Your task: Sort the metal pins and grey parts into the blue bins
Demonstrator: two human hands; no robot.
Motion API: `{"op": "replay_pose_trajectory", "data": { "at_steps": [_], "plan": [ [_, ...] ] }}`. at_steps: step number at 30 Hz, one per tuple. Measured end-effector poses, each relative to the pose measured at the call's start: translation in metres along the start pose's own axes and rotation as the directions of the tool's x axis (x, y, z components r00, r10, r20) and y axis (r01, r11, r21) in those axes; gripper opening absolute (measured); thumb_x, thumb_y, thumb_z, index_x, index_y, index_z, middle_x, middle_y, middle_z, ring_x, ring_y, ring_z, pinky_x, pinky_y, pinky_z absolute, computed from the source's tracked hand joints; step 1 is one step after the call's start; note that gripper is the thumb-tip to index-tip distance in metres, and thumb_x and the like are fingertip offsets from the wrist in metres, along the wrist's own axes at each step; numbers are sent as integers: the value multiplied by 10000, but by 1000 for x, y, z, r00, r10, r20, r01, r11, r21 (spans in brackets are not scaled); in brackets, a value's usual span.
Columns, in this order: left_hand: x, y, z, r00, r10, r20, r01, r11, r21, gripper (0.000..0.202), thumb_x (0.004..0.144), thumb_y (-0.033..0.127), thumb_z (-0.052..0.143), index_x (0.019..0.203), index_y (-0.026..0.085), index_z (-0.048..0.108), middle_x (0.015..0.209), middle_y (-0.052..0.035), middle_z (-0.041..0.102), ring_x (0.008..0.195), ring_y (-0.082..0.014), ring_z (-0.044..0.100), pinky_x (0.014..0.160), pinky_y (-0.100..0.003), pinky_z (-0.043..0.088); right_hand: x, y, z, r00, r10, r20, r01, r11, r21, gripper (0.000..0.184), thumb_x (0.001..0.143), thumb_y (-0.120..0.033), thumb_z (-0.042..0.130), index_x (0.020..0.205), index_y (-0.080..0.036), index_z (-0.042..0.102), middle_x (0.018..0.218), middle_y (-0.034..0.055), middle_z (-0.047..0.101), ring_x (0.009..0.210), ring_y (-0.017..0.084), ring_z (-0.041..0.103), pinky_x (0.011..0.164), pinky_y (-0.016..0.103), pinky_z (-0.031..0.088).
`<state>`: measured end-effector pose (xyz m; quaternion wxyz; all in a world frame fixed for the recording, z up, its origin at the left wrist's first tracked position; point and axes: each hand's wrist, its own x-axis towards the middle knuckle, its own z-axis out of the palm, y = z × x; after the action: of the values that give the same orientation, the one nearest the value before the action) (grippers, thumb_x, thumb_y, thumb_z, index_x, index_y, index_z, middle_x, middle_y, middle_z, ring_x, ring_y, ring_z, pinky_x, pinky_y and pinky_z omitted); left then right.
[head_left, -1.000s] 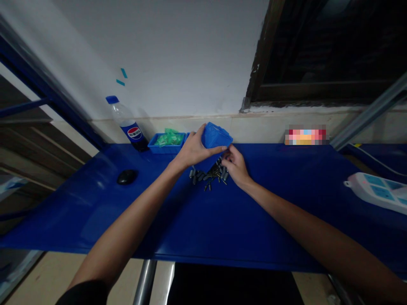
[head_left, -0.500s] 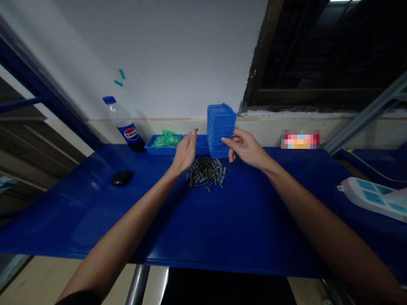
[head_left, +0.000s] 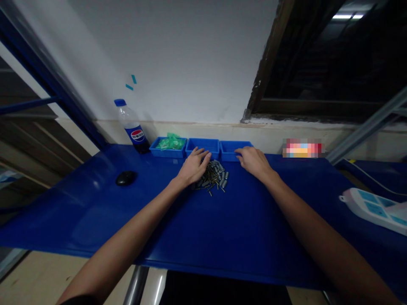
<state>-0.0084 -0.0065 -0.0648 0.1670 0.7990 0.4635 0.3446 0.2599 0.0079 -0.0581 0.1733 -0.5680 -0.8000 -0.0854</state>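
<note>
Lowered since half a second ago: the right-hand blue bin (head_left: 229,157), now level beside the middle bin (head_left: 206,146), evidently aligned to leave the pile of grey cylinders and brass-coloured pins (head_left: 216,174) reachable on the desk (head_left: 222,233). Left hand (head_left: 194,166) loosely spread over the pile's left edge, nothing visibly grasped. Right hand (head_left: 253,161) bent at the right-hand blue bin's rim; grip I cannot determine.

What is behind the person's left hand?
Behind the left hand, the middle blue bin and the pile of small parts show partly; whatever the hand covers cannot be seen.
</note>
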Motion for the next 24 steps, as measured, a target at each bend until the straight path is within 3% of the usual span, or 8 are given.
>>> {"op": "replay_pose_trajectory", "data": {
  "at_steps": [3,6,10,13,15,19,24],
  "plan": [
    [-1,-1,1,1000,-12,26,12,999,35,585,1065,552,396,1324,130,708,1491,-182,625,1549,-354,401,1309,-592,217,-2,-4,8,999,-23,-47,25,999,35,360,979,-221,616,1322,-197,722,1103,173,769,970,333,728,860,462,572],
    [-4,0,-1,999,-6,31,5,999,40,566,1049,543,446,1368,136,676,1538,-180,581,1579,-356,344,1306,-599,210,-4,-6,5,995,-65,-74,71,993,92,375,986,-265,592,1333,-184,709,1177,168,758,968,318,724,872,459,572],
    [-11,0,-21,994,38,-106,-33,998,45,507,1056,503,460,1326,147,700,1521,-177,585,1521,-352,424,1278,-570,284,2,-22,-11,983,-61,-175,95,976,195,366,971,-276,575,1292,-186,726,1137,132,776,857,274,716,869,450,561],
    [-20,-10,-45,988,40,-149,-28,996,81,460,1066,482,451,1173,156,757,1232,-160,733,1201,-324,662,1101,-490,478,19,-48,-19,980,-113,-165,156,948,278,318,958,-282,578,1202,-196,762,1037,102,794,801,256,706,848,433,546],
    [-28,-23,-61,993,-18,-120,33,991,126,437,1058,466,468,1024,158,776,972,-121,763,913,-280,701,902,-419,531,36,-70,-18,972,-163,-170,211,922,324,306,948,-261,574,1171,-186,771,1048,108,793,856,260,714,864,425,539],
    [-47,-51,-83,971,-178,-157,208,959,195,361,1029,375,517,892,158,771,821,-73,747,738,-208,651,705,-313,441,79,-118,-5,926,-345,-150,376,872,314,288,939,-233,627,1180,-160,767,1168,135,783,1128,306,676,1031,452,484],
    [-61,-68,-92,942,-327,-79,336,901,275,350,1018,371,542,860,170,782,751,-67,727,664,-190,616,632,-289,380,119,-174,12,883,-465,64,457,883,107,246,935,-334,730,1071,-143,801,1088,180,762,1119,360,655,968,455,497]
  ]
}}
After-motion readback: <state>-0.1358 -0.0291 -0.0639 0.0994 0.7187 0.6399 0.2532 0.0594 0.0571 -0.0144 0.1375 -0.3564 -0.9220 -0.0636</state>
